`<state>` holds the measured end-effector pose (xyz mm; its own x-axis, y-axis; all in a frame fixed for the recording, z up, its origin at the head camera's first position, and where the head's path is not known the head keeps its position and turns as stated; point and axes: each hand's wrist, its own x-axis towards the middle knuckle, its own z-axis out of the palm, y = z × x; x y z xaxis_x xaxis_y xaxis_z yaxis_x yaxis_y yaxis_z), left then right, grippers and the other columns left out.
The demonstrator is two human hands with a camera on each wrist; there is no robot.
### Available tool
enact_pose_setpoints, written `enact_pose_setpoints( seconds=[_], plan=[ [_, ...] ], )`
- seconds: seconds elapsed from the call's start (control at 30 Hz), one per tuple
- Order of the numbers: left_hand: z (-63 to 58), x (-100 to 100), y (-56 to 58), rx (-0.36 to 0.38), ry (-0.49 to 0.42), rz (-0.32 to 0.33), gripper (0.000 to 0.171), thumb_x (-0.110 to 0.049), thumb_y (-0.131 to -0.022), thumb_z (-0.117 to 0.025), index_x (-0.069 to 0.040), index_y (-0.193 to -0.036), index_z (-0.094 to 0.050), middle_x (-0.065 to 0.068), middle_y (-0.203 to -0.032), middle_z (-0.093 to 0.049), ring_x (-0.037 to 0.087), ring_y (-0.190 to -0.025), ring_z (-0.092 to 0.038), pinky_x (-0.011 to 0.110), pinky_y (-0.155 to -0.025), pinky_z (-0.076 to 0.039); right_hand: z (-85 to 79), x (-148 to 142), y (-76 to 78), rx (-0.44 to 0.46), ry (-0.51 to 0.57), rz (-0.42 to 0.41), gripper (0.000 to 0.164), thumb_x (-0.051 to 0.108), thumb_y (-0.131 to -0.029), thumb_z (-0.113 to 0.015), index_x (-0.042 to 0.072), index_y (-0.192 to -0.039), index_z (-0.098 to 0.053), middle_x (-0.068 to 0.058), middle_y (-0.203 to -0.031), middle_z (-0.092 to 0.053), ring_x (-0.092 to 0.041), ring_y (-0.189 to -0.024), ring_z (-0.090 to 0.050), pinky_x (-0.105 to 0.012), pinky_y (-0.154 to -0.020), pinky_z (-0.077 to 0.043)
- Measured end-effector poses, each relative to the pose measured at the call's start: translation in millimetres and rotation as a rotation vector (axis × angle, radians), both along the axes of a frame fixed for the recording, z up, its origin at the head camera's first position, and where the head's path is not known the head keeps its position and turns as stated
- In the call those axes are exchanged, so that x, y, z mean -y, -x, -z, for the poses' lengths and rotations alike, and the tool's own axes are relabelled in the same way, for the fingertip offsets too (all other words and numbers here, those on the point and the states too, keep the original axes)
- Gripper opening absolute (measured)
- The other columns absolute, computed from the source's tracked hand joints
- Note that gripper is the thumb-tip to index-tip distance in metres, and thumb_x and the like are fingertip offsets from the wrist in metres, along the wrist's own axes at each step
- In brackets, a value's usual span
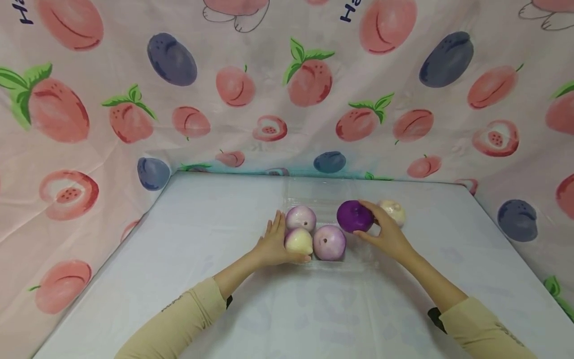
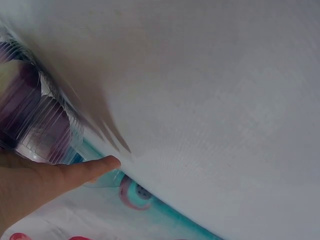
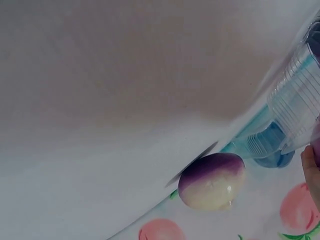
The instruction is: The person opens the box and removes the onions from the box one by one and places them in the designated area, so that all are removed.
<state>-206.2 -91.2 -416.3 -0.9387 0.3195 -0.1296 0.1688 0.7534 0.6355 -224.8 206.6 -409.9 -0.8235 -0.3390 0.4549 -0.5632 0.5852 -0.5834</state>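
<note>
A clear ribbed plastic container [image 1: 364,253] sits on the table with three onions inside. Two are pale purple, a rear onion [image 1: 300,218] and a front right onion [image 1: 330,243]; a yellowish-white onion [image 1: 298,242] lies at the front left. My left hand [image 1: 272,245] lies along the container's left side with fingers extended and thumb across its front corner. Over the right part of the container, my right hand [image 1: 386,232] grips a deep purple onion [image 1: 354,216] between thumb and fingers. Just beyond that hand rests another onion [image 1: 393,213], whose purple-and-cream side shows in the right wrist view.
The container's transparent lid [image 1: 318,188] stands open toward the back. A white-covered table [image 1: 215,214] spreads around it. Fruit-printed cloth [image 1: 269,89] hangs behind and along both sides.
</note>
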Motion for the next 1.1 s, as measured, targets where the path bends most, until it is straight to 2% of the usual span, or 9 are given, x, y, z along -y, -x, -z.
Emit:
enact_pose_setpoints(
  seconds=[0.37, 0.47, 0.57, 0.6, 0.7, 0.77, 0.83, 0.97, 1.1],
  plan=[
    [1.4, 0.2, -0.5, -0.004, 0.002, 0.006, 0.129, -0.058, -0.067, -0.076, -0.001, -0.151, 0.003, 0.016, -0.158, 0.010, 0.043, -0.144, 0.005, 0.070, -0.105, -0.017, -10.7, -9.9, -3.2, -0.053, 0.008, 0.044, 0.072, -0.001, -0.072, -0.078, -0.002, -0.135, -0.044, -0.025, -0.129, -0.050, -0.039, -0.113, -0.051, -0.053, -0.081, -0.050],
    [0.8, 0.4, -0.7, -0.006, 0.004, 0.005, 0.129, -0.058, -0.067, -0.076, -0.002, -0.151, 0.003, 0.016, -0.158, 0.009, 0.043, -0.144, 0.004, 0.069, -0.106, -0.017, -13.1, -14.6, -3.4, -0.071, 0.002, 0.065, 0.074, -0.002, -0.070, -0.080, -0.001, -0.135, -0.045, -0.024, -0.130, -0.050, -0.037, -0.113, -0.051, -0.029, -0.085, -0.053],
    [-1.3, 0.2, -0.9, -0.005, 0.003, 0.005, 0.129, -0.058, -0.067, -0.076, -0.002, -0.151, 0.004, 0.016, -0.158, 0.010, 0.043, -0.144, 0.005, 0.069, -0.106, -0.016, -16.0, -19.3, -4.2, -0.090, 0.017, 0.074, 0.075, -0.003, -0.069, -0.079, 0.000, -0.135, -0.045, -0.024, -0.131, -0.050, -0.036, -0.109, -0.054, -0.004, -0.085, -0.040],
    [-2.1, 0.1, -1.0, -0.006, 0.003, 0.005, 0.128, -0.057, -0.067, -0.076, -0.002, -0.151, 0.004, 0.016, -0.158, 0.010, 0.043, -0.144, 0.005, 0.069, -0.106, -0.017, -16.9, -21.1, -4.6, -0.094, 0.024, 0.075, 0.075, -0.004, -0.070, -0.079, 0.000, -0.135, -0.044, -0.024, -0.132, -0.050, -0.036, -0.108, -0.055, 0.001, -0.085, -0.034],
    [-3.2, 0.1, -1.4, 0.002, 0.006, 0.004, 0.128, -0.057, -0.067, -0.076, -0.002, -0.151, 0.004, 0.015, -0.158, 0.011, 0.043, -0.144, 0.005, 0.069, -0.106, -0.017, -18.5, -25.8, -5.9, -0.091, 0.045, 0.080, 0.073, -0.005, -0.071, -0.077, 0.000, -0.136, -0.044, -0.024, -0.132, -0.049, -0.035, -0.106, -0.055, 0.003, -0.085, -0.032],
    [-3.4, 0.2, -1.9, 0.007, 0.007, 0.003, 0.128, -0.056, -0.067, -0.076, -0.002, -0.151, 0.005, 0.015, -0.158, 0.011, 0.042, -0.144, 0.005, 0.069, -0.106, -0.016, -19.0, -29.1, -6.7, -0.081, 0.049, 0.095, 0.073, -0.003, -0.072, -0.077, 0.001, -0.137, -0.043, -0.024, -0.131, -0.049, -0.025, -0.107, -0.054, 0.003, -0.085, -0.032],
    [-3.5, 0.3, -2.2, 0.009, 0.007, 0.002, 0.128, -0.056, -0.067, -0.077, -0.002, -0.151, 0.005, 0.015, -0.158, 0.011, 0.042, -0.144, 0.005, 0.069, -0.106, -0.016, -19.1, -32.1, -7.3, -0.072, 0.053, 0.108, 0.073, -0.002, -0.072, -0.077, 0.001, -0.137, -0.043, -0.023, -0.132, -0.049, -0.009, -0.110, -0.052, 0.003, -0.085, -0.032],
    [-3.6, 0.3, -2.3, 0.005, 0.006, -0.001, 0.128, -0.056, -0.067, -0.077, -0.002, -0.151, 0.004, 0.015, -0.158, 0.010, 0.042, -0.144, 0.005, 0.070, -0.105, -0.016, -18.7, -39.0, -7.1, -0.060, 0.056, 0.129, 0.074, 0.000, -0.073, -0.078, 0.002, -0.137, -0.043, -0.023, -0.133, -0.048, 0.020, -0.108, -0.037, 0.003, -0.086, -0.031],
    [-2.7, 0.0, -1.7, 0.004, 0.004, -0.003, 0.129, -0.057, -0.067, -0.077, -0.003, -0.151, 0.004, 0.014, -0.158, 0.011, 0.042, -0.144, 0.005, 0.070, -0.105, -0.016, -18.8, -47.4, -7.9, -0.065, 0.054, 0.151, 0.073, 0.003, -0.073, -0.078, 0.003, -0.138, -0.043, -0.024, -0.133, -0.048, 0.023, -0.106, -0.034, 0.004, -0.085, -0.030]
  ],
)
